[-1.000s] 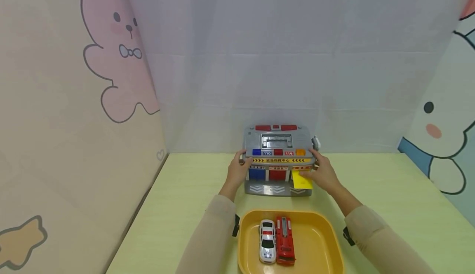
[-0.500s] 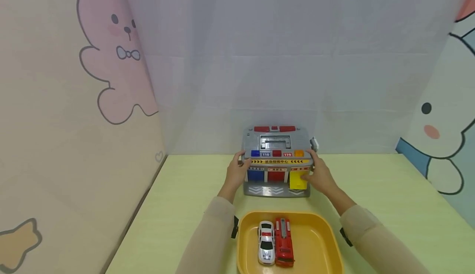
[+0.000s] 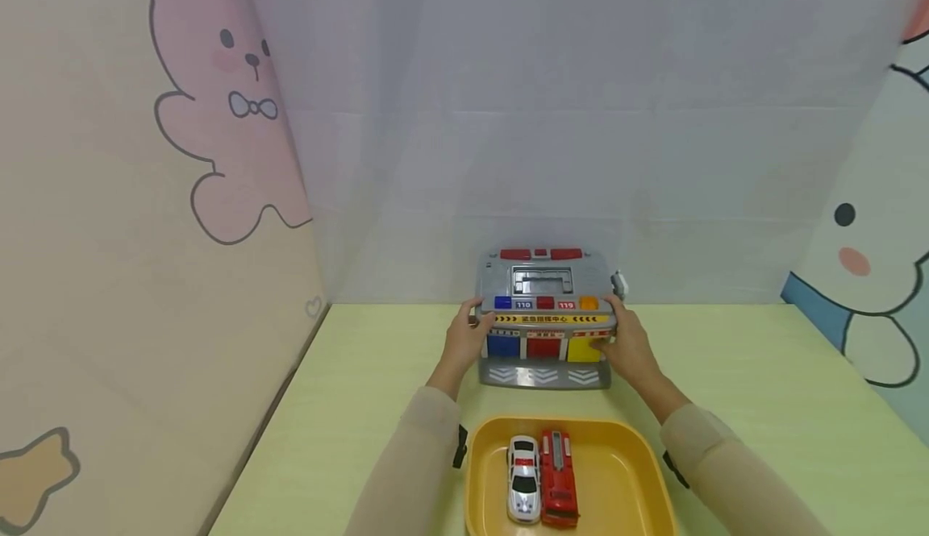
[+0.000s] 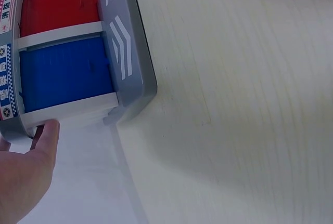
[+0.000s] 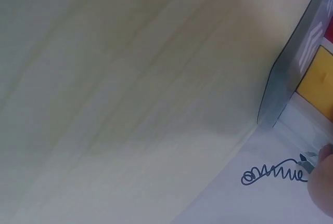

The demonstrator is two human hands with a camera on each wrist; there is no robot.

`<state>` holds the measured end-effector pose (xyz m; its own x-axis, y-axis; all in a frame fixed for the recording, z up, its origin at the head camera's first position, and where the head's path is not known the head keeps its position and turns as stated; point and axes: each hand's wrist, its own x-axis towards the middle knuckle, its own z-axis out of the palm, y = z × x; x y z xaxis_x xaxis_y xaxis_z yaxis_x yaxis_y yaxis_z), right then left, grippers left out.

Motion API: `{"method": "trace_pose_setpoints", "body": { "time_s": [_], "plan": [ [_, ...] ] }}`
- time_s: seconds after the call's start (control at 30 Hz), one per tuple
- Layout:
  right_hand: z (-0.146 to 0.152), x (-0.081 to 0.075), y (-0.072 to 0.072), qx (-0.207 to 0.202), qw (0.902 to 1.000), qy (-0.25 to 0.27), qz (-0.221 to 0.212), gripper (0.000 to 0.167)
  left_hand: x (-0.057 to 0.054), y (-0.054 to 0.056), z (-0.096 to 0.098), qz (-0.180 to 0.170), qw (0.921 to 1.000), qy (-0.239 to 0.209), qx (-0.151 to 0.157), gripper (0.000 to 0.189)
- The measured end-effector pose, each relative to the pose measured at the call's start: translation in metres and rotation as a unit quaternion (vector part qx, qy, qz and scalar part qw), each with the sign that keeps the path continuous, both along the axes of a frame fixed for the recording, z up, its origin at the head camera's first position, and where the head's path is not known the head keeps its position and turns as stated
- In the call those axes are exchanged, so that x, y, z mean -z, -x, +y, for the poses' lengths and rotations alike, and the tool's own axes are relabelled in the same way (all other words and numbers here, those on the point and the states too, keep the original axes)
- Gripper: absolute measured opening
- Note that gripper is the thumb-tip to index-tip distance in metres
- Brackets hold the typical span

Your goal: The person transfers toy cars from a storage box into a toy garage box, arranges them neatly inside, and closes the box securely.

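A grey toy rescue garage (image 3: pixel 544 376) stands against the back wall, with a blue door (image 3: pixel 503 346), a red door (image 3: pixel 543 348) and a yellow door (image 3: pixel 583 350) along its front. All three doors are down. My left hand (image 3: pixel 463 341) grips the garage's left side, thumb at the front corner beside the blue door, as the left wrist view also shows. On the opposite side, my right hand (image 3: pixel 628 350) holds the right edge, its thumb by the yellow door. The right fingers behind the edge are mostly hidden.
In front of the garage, a yellow tray (image 3: pixel 617 423) holds a white police car (image 3: pixel 523 479) and a red fire truck (image 3: pixel 559 479) side by side. A dark coiled cord (image 5: pixel 270 173) shows beside the garage. A pale wall (image 3: pixel 464 157) rises behind.
The yellow door, tilted outward one second ago, has swung down flush with the garage front under my right hand, which moved slightly inward. My left hand stays on the left side.
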<state>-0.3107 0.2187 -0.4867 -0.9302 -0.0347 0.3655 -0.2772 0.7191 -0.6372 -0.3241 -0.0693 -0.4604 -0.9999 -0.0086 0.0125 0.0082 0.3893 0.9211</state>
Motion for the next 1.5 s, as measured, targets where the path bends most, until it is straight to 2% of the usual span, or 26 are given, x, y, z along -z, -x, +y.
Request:
{"method": "trace_pose_setpoints", "body": {
  "time_s": [0.17,0.33,0.8,1.0,1.2,1.5],
  "plan": [
    [-0.001,0.002,-0.001,0.013,0.9989,-0.014,0.044,0.081,0.0,0.001,-0.001,0.001,1.0,0.004,0.009,0.049],
    [-0.002,0.004,-0.002,0.017,0.9982,-0.011,0.056,0.08,-0.001,0.0,-0.001,0.001,0.9999,0.008,0.01,0.049],
    [-0.004,0.006,-0.002,0.016,0.9987,-0.017,0.045,0.078,0.001,0.0,-0.003,0.0,1.0,0.006,0.007,0.049],
    [-0.004,0.004,-0.003,0.014,0.9997,0.0,0.019,0.078,0.001,0.0,-0.002,0.005,0.9999,-0.001,0.01,0.049],
    [-0.002,0.003,-0.006,0.008,0.9997,0.015,0.018,0.077,0.002,0.0,0.0,0.0,0.9999,-0.005,0.011,0.049],
    [-0.005,-0.002,-0.013,-0.009,0.9998,0.019,-0.007,0.088,0.001,0.001,-0.003,0.0,0.9999,-0.003,0.01,0.049]
  ]
}}
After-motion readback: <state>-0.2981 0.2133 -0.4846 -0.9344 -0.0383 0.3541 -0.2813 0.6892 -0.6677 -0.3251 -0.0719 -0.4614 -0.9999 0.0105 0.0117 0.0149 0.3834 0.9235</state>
